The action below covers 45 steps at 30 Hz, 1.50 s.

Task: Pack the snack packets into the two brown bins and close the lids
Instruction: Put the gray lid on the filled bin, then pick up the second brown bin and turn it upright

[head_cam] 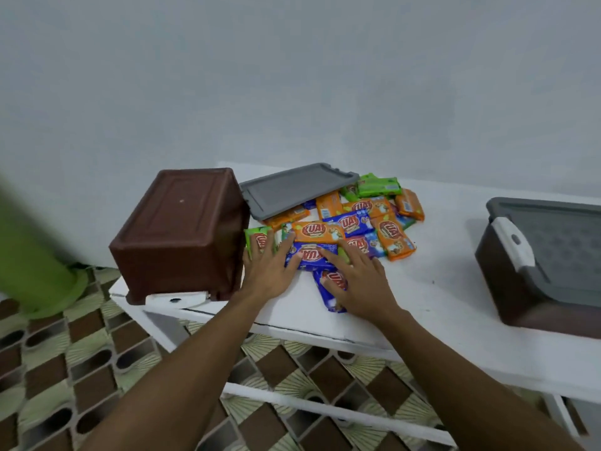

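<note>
A heap of orange, blue and green snack packets [354, 222] lies on the white table [432, 288]. One brown bin [182, 232] sits upside down at the table's left end, its white latch underneath. Its grey lid [292, 188] leans on the far side of the heap. A second brown bin [546, 268] with a grey lid on top stands at the right. My left hand [270, 271] lies flat with fingers spread on the packets beside the upturned bin. My right hand [357, 284] lies flat on the blue packets [331, 281] at the heap's near edge.
A grey wall runs behind the table. A green pillar [35, 255] stands on the patterned tile floor at the left. The upturned bin slightly overhangs the table's left front corner.
</note>
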{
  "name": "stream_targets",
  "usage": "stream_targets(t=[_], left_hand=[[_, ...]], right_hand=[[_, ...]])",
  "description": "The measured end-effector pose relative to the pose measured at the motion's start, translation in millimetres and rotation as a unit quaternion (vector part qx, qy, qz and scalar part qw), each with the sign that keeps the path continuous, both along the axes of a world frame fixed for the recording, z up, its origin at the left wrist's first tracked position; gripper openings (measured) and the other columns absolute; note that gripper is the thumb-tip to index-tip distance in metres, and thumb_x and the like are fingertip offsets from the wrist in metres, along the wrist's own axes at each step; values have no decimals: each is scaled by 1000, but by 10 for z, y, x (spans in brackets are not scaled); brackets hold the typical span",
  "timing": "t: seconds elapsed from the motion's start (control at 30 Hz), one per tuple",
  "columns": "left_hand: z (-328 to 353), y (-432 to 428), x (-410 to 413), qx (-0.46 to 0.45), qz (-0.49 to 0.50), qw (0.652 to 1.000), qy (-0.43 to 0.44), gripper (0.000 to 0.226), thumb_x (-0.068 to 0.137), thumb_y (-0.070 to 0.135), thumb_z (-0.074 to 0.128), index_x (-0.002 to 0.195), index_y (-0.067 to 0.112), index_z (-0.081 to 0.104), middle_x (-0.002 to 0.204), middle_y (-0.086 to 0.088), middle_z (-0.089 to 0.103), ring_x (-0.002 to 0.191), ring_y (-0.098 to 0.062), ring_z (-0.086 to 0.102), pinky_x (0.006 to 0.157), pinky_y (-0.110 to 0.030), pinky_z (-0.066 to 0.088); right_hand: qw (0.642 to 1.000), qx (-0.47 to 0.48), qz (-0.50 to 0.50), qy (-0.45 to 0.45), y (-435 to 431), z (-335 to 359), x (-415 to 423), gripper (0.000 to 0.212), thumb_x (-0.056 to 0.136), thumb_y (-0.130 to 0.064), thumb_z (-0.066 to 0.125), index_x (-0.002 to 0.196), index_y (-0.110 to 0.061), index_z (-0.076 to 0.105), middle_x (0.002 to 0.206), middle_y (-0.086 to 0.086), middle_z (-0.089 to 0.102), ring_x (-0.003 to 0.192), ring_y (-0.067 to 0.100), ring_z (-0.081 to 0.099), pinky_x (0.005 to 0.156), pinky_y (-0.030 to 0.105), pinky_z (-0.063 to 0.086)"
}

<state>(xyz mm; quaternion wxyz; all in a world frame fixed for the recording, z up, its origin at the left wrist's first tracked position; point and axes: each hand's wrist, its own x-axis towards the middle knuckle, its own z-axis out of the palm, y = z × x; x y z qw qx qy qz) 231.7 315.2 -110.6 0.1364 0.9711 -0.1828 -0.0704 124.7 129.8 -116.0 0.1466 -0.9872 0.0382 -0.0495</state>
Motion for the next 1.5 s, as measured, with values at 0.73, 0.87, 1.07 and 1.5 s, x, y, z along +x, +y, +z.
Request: stream_targets(t=[0.73,0.87,1.07,1.5], left_hand=[[700,-278,116,-3,-154,984,-89,52,99,53,33,138,22,45,137,-5,53,123,-25,51,92,-42,46],[1139,136,338,-50,-152,970,-185,36,99,44,36,114,20,59,115,-3,62,109,-25,57,79,-37,46],[1289,1084,1071,-58,-100,973,-199,40,97,41,35,116,16,61,119,-9,61,113,-31,53,91,-42,46],[1186,2079,1854,38,-114,993,14,113,65,89,47,153,38,-2,164,-3,0,150,-26,-6,112,-65,-9]], right_hand=[[998,4,-44,-35,-585,327,167,57,93,-55,39,144,-28,43,157,4,31,142,25,31,115,56,24],[997,15,-29,-76,-218,496,356,48,97,-40,50,140,-19,48,148,6,44,134,24,40,109,44,35],[989,97,66,-86,712,547,564,59,89,-62,35,133,-25,50,128,-3,53,116,16,49,97,35,42],[986,54,-45,-154,1666,571,739,70,72,-82,51,124,-35,59,127,-12,58,116,8,52,84,23,43]])
